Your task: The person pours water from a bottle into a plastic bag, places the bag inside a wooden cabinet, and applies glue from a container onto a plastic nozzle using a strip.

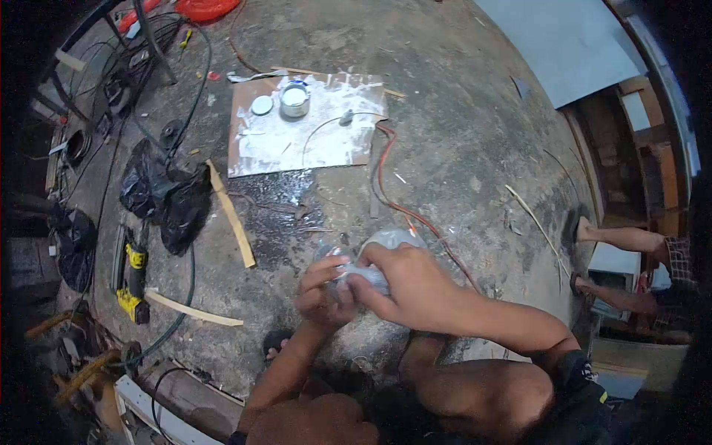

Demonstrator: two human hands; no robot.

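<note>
My left hand and my right hand meet low in the middle of the view, closed on a clear, shiny plastic bag. Part of the plastic bulges out beyond my right fingers, and more of it is bunched between the two hands. What it contains, if anything, I cannot make out. Ahead on the floor lies a white-smeared cardboard sheet. On it stand an open can of white stuff and a round white lid, with a small grey object to their right.
A red hose runs from the board toward my right arm. At left lie a yellow-black power tool, wood strips, black plastic bags and cables. Another person's legs are at the right, below a pale panel.
</note>
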